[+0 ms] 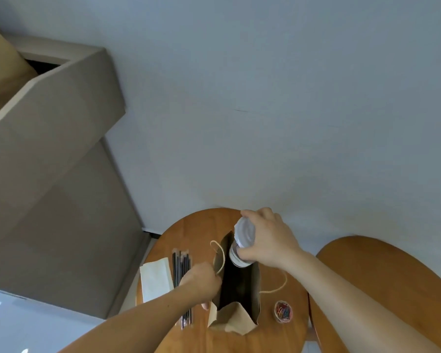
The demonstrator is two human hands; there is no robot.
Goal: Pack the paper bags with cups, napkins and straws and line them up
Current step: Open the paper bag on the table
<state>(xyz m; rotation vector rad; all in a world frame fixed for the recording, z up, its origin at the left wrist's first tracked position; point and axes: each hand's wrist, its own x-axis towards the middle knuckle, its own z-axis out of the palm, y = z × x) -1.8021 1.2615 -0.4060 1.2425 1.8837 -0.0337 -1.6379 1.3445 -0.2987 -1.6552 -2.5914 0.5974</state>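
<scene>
- A brown paper bag [233, 317] stood upright and open near the middle of the round wooden desk [201, 225], its dark inside facing the camera.
- The right hand [270, 240] held a white lidded cup [242, 240] at the far end of the bag's mouth, tilted, with its lower end just inside the opening.
- The right fingers [250, 214] were curled round the cup, thumb on the near side and the others over the lid end.
- The left hand [201, 281] was at the bag's left rim, with its fingers [205, 305] curled on the paper edge and holding the mouth open.
- One twine handle [220, 253] looped up beside the left hand; the other [280, 286] lay on the desk to the right of the bag.
- A bundle of black straws [180, 263] lay on the desk just left of the bag, partly under the left forearm.
- A stack of pale napkins [155, 278] lay beside the straws, at the desk's left edge.
- A small clear tub of coloured paper clips [283, 311] sat on the desk to the right of the bag.
- A second wooden surface [379, 263] showed under the right forearm, and a grey sofa [49, 149] stood at left.
</scene>
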